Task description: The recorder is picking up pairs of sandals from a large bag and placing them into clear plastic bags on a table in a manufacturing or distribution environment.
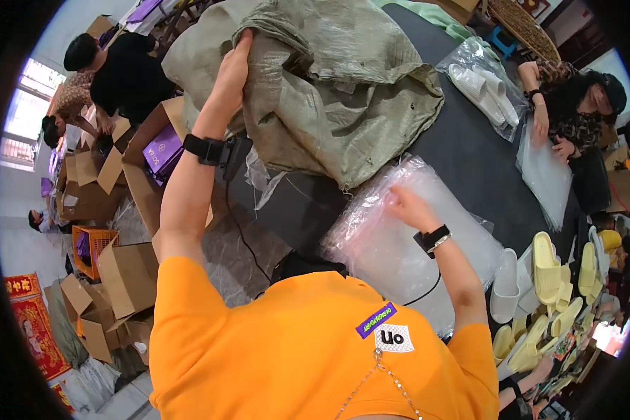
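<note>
My left hand [232,73] is closed on the edge of a large grey-green woven sack [371,105], raised at arm's length, its fingers partly hidden behind the fabric. The sack's creased body droops to the right over the dark tabletop. Below its lower corner lies a thick stack of clear plastic bags [427,245], with a pinkish sheen along its crinkled left edge. My right hand [409,208] is over that edge, fingers bent but apart, and nothing shows between them. Whether its fingertips press on the plastic is hard to see.
White slippers [477,87] in a clear bag lie on the dark table [462,154]. At right, a person handles clear bags [544,175]; yellow slides [546,262] are piled nearer. Open cartons [129,276] and an orange crate [94,245] stand left. A black cable [236,224] hangs from my left wrist.
</note>
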A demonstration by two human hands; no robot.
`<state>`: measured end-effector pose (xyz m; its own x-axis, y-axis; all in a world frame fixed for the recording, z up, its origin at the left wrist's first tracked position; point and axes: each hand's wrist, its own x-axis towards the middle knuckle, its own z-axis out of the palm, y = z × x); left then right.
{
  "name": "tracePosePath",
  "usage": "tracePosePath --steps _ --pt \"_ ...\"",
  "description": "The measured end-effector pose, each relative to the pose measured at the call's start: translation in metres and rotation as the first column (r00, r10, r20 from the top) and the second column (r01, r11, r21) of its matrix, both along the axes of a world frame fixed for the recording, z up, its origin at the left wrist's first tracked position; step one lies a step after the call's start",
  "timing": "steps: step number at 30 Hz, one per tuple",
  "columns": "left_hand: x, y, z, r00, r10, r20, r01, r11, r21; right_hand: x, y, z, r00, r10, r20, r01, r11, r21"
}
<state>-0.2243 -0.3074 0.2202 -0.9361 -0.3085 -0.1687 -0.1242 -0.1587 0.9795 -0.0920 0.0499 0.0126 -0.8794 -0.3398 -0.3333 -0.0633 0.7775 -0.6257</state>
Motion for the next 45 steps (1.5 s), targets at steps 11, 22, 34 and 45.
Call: tracePosePath --steps 11,22,34,45 --pt "-0.015 0.002 -0.050 0.970 -0.212 -0.121 0.196 0.972 -0.131 0.017 0.011 0.011 0.921 0.049 -0.387 -0.067 0.997 -0.033" --pt "-0.006 0.013 -0.032 0.953 -0.226 -0.200 0.141 0.919 -0.368 0.007 0.038 0.045 0.726 0.004 -0.688 0.098 0.989 0.110" --pt "0.001 0.014 -0.044 0.948 -0.093 -0.305 -0.270 0.272 -0.924 -0.006 0.046 0.003 0.991 -0.031 -0.130 0.069 0.951 0.302" --pt "0.130 0.071 -0.196 0.482 -0.588 0.649 0.761 -0.086 -0.643 -0.004 0.045 -0.012 0.990 -0.070 -0.123 0.099 0.965 0.241"
